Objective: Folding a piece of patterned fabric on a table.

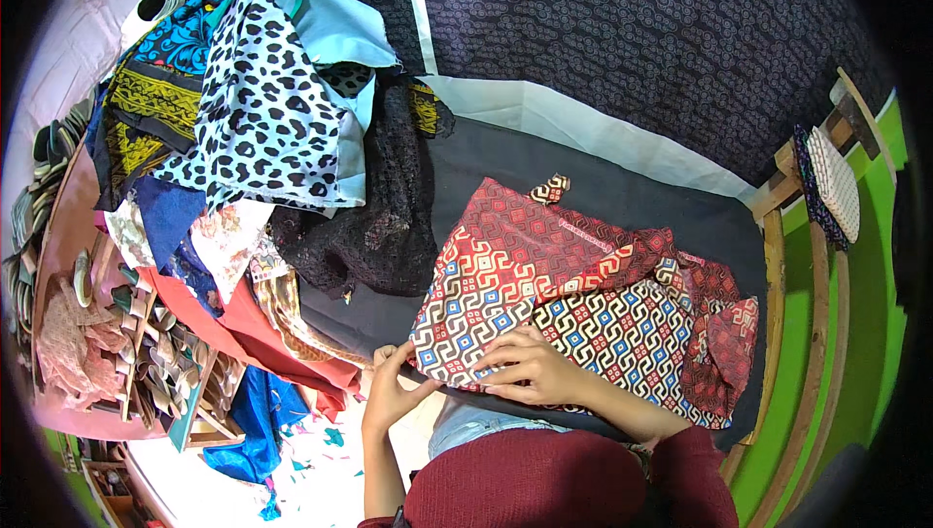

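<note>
A patterned garment (593,324) in red, cream, black and blue lies spread over a black padded surface (593,173) in front of me. Its inner side shows as a darker red print along the far edge, and a small folded strip sticks up there. My left hand (389,392) grips the garment's near left corner, with the thumb on one side of the edge and the fingers on the other. On top of the cloth, close to its near edge, my right hand (533,369) rests palm down with its fingers apart. What lies under the right palm is hidden.
To the left rises a heap of fabrics: a leopard-print cloth (267,105), black lace (379,207) and an orange-red cloth (233,319). A wooden rack (185,358) holds many stacked pieces. Blue satin (255,426) hangs above scraps. At right is a wooden rail (773,305) beside green.
</note>
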### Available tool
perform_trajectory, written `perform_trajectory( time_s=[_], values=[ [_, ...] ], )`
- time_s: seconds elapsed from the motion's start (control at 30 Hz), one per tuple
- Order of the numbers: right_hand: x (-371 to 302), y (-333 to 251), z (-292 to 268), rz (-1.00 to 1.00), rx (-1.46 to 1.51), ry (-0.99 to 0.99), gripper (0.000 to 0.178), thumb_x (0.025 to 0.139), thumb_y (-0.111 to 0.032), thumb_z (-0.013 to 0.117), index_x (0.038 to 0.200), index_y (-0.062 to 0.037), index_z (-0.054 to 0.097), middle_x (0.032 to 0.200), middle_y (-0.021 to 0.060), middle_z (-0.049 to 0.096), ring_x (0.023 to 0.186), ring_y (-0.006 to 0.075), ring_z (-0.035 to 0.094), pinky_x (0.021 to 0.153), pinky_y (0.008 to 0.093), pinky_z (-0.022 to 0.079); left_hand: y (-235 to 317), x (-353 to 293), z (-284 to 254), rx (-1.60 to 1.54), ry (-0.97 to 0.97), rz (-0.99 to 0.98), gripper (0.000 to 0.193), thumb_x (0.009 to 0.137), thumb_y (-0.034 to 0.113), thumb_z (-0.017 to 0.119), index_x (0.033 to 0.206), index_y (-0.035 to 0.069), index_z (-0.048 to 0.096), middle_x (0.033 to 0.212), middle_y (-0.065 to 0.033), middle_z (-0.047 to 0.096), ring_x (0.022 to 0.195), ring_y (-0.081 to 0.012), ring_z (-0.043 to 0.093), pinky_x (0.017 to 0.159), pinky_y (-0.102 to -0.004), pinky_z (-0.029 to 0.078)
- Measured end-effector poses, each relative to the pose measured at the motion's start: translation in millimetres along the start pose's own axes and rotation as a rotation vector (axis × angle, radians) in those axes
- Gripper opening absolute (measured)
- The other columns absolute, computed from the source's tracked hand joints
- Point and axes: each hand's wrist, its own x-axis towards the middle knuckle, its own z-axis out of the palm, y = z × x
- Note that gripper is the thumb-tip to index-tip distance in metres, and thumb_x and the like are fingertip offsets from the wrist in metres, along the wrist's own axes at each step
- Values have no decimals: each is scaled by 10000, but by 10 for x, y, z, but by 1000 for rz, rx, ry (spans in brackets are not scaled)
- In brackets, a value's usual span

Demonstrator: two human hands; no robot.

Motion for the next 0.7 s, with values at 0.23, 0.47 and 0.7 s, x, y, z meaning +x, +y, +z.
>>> perform_trajectory(
  time_s=[0.23, 0.47, 0.7],
  values=[
    [82, -186, 10, -67, -131, 89, 168, 773, -208, 687, 916, -124, 716, 1047, -15, 659, 1044, 174, 558, 921, 384, 353, 116, 52, 486, 23, 498, -87, 535, 632, 59, 753, 1130, 2, 566, 931, -100, 587, 914, -249, 511, 813, -333, 434],
    [-7, -230, -45, -151, -373, 95, 242, 782, -182, 653, 1018, -129, 666, 1091, -16, 638, 1060, 164, 556, 918, 393, 393, 45, 5, 462, 115, 511, -15, 423, 730, -56, 530, 1150, -17, 563, 987, -173, 608, 937, -311, 541, 844, -381, 407],
    [-72, -227, 65, -140, -343, 83, 220, 794, -164, 626, 1003, -105, 666, 1110, 15, 636, 1073, 180, 567, 921, 379, 424, -16, -79, 497, 69, 508, -51, 474, 690, -61, 551, 1161, -3, 569, 1018, -162, 611, 948, -302, 547, 825, -360, 437]
  ],
)
